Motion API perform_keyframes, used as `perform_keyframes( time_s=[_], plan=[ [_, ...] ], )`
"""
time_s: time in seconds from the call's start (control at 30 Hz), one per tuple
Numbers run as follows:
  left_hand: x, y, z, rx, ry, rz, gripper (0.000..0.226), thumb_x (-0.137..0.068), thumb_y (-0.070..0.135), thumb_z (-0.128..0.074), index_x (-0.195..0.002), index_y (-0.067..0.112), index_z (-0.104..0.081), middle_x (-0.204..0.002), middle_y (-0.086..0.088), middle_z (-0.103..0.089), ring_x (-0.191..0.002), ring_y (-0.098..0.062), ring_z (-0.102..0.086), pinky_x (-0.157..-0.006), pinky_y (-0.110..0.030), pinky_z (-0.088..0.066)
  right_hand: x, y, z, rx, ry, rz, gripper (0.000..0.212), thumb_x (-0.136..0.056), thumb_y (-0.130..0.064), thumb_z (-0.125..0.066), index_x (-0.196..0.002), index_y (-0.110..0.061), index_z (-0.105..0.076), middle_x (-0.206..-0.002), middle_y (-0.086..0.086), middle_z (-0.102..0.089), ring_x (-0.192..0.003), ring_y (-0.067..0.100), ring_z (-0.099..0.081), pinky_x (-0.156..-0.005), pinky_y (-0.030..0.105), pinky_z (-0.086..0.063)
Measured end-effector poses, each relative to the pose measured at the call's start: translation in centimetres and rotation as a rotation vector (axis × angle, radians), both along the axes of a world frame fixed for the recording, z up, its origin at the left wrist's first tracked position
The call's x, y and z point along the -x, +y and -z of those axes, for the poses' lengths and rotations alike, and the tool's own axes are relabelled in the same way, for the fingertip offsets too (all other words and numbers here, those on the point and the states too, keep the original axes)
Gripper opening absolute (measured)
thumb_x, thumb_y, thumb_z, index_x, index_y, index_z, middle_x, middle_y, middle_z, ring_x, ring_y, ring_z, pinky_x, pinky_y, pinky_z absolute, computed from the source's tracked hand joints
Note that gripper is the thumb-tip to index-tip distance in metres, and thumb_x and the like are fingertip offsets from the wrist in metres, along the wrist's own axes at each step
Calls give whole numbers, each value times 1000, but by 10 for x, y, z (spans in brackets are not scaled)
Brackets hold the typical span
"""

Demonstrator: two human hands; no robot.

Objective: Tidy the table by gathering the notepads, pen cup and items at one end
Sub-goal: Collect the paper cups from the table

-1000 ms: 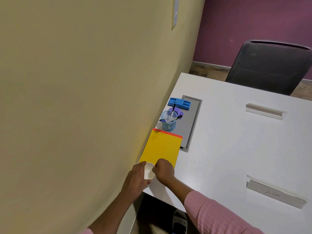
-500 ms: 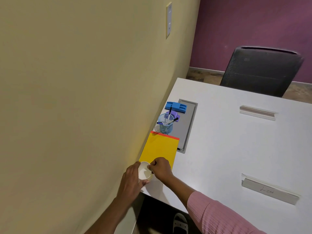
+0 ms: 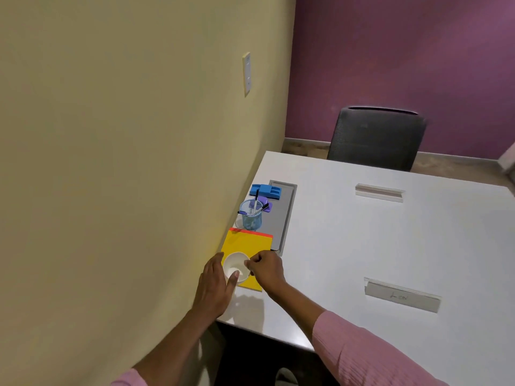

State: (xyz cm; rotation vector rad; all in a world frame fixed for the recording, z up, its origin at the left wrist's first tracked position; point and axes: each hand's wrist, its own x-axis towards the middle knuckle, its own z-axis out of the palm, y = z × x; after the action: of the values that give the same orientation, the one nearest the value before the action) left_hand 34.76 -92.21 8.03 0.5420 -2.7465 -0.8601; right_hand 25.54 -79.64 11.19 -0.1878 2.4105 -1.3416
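A small white paper cup point(image 3: 236, 267) sits over the near part of a yellow notepad point(image 3: 249, 243) with a red top edge, at the wall end of the white table point(image 3: 362, 246). My left hand point(image 3: 216, 285) holds the cup from the left, thumb against its front. My right hand point(image 3: 266, 267) pinches the cup's right rim. Behind the notepad stands a blue mesh pen cup point(image 3: 251, 215) with pens in it. Further back lie a purple item point(image 3: 266, 206) and a blue holder point(image 3: 265, 190).
A grey cable tray lid point(image 3: 282, 215) is set into the table beside the items. Two name plates point(image 3: 379, 192) point(image 3: 402, 295) lie on the right. A black chair point(image 3: 376, 137) stands at the far edge. The yellow wall point(image 3: 125, 162) runs close on the left.
The cup has moved forward onto the yellow notepad, with both hands still on it. My view has tilted a little.
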Motion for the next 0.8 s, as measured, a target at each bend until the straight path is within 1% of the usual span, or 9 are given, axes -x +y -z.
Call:
perform_keyframes(
  time_s=[0.17,0.23,0.33,0.47,0.6,0.7,0.8],
  plan=[
    [16,35,-6,0,29,125,63,-95,37,-51,-146,9,-28,-152,-11,-33,-137,-28,-34,-109,-42,-31,-6,44,-16,30,4,102,18,-80,-20,-70,-66,-9,-69,-71,7,-70,-73,22,-66,-70,35,-51],
    [24,53,-8,0,36,186,63,-94,37,-51,-146,9,-28,-151,-12,-34,-137,-30,-34,-109,-43,-32,-8,66,-20,43,-1,165,16,-78,-18,-68,-66,-8,-69,-72,6,-70,-73,20,-66,-70,35,-51],
    [37,86,-13,8,26,272,62,-94,40,-51,-144,9,-31,-148,-14,-39,-133,-31,-38,-106,-44,-35,-12,102,-25,36,-6,264,14,-77,-18,-67,-70,-7,-69,-72,6,-71,-72,22,-67,-69,37,-54],
    [54,133,-25,47,46,387,68,-92,55,-40,-143,11,-33,-148,-13,-41,-134,-30,-39,-106,-45,-35,-11,154,-29,22,-10,375,14,-79,-20,-68,-72,-7,-69,-70,5,-70,-70,21,-68,-67,34,-55],
    [77,185,-41,61,69,490,76,-88,64,-32,-144,13,-32,-148,-10,-40,-134,-27,-39,-107,-43,-33,0,210,-37,18,-17,517,13,-80,-19,-70,-72,-8,-69,-68,5,-71,-68,20,-69,-68,34,-57],
    [93,224,-52,126,88,579,90,-84,74,-16,-144,9,-31,-149,-12,-38,-137,-28,-34,-109,-44,-29,10,253,-41,11,-7,602,12,-80,-18,-70,-73,-8,-69,-69,5,-71,-68,21,-70,-68,35,-57],
    [104,269,-54,193,83,655,95,-83,75,-7,-145,7,-28,-151,-12,-34,-141,-28,-27,-111,-44,-24,20,301,-39,13,-15,667,11,-80,-17,-70,-74,-9,-68,-71,6,-72,-70,22,-69,-70,35,-57]
  ],
)
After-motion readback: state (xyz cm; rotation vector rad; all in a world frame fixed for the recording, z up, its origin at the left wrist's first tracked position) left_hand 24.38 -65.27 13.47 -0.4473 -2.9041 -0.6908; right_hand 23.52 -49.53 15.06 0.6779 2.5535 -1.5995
